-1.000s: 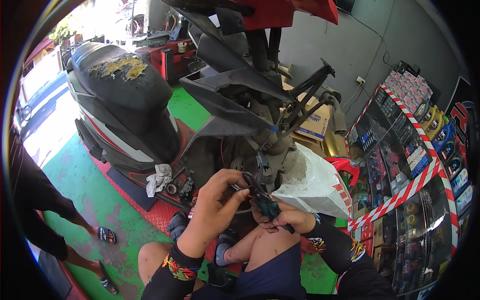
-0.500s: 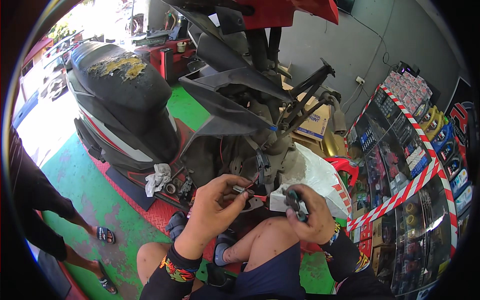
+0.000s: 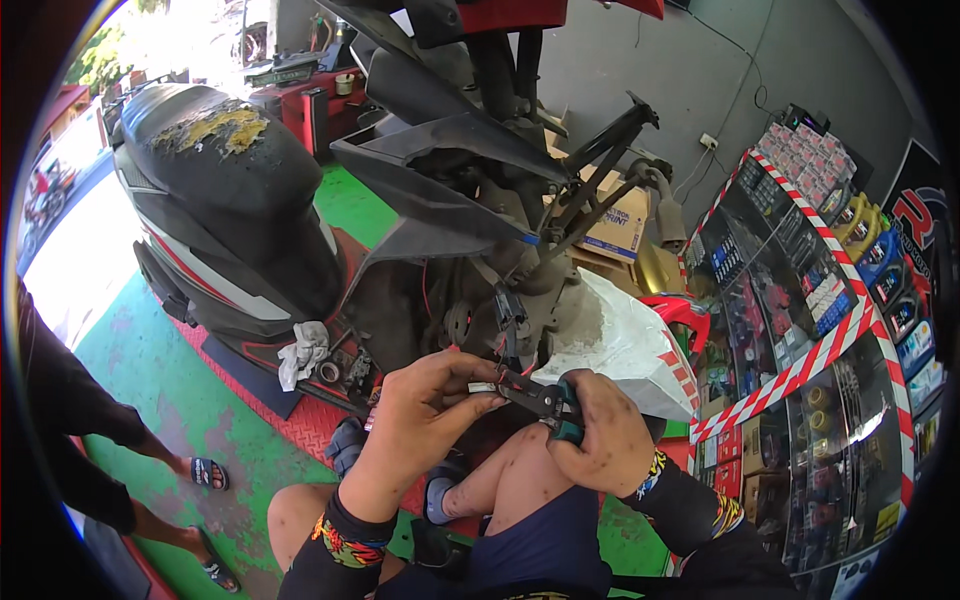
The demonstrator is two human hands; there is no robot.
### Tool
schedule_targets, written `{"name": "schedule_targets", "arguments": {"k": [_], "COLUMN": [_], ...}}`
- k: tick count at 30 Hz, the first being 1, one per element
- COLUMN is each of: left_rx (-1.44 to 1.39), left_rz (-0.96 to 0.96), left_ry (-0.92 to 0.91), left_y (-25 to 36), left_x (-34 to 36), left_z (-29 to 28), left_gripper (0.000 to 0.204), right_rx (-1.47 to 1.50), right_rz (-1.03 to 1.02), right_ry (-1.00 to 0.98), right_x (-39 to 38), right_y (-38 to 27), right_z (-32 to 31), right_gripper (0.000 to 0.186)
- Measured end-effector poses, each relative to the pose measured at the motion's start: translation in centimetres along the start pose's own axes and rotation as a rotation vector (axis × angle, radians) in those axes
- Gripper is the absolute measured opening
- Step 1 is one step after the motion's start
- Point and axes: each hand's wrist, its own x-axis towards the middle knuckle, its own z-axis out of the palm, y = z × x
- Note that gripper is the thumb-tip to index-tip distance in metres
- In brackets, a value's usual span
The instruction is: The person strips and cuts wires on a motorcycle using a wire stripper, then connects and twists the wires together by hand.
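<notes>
My left hand (image 3: 418,402) pinches a small pale metallic piece (image 3: 483,387) between thumb and fingertips; its exact kind is too small to tell. My right hand (image 3: 608,437) grips pliers with dark jaws and teal-and-black handles (image 3: 545,402). The jaws point left and meet or nearly meet the small piece; whether they are clamped on it I cannot tell. Just beyond my fingers, thin wires and a black connector (image 3: 510,305) hang from the partly stripped front of a scooter (image 3: 430,235).
The scooter's torn seat (image 3: 235,165) is at left. A crumpled white rag (image 3: 302,352) and loose parts lie on its footboard. A white sheet-like panel (image 3: 610,330) lies beyond my right hand. At right stands a glass display case (image 3: 775,300) edged with striped tape. Another person's legs (image 3: 110,430) are at far left.
My right hand has moved left, and the pliers have turned so their jaws reach the small piece at my left fingertips. My left hand still pinches it.
</notes>
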Motion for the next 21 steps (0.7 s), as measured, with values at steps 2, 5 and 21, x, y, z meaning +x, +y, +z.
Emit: {"name": "schedule_targets", "arguments": {"k": [2, 5, 21], "left_rx": [-0.045, -0.071, -0.055], "left_rz": [-0.001, 0.013, -0.003], "left_ry": [0.039, 0.077, 0.068], "left_y": [0.2, 0.1, -0.3], "left_x": [0.0, 0.0, 0.1], "left_z": [0.5, 0.7, 0.8], "left_gripper": [0.023, 0.019, 0.025], "right_rx": [0.012, 0.005, 0.024], "right_rz": [-0.046, -0.077, -0.066], "right_ry": [0.022, 0.040, 0.090], "right_x": [0.0, 0.2, 0.0], "right_y": [0.3, 0.6, 1.7], "right_z": [0.2, 0.5, 1.8], "right_gripper": [0.055, 0.054, 0.058]}}
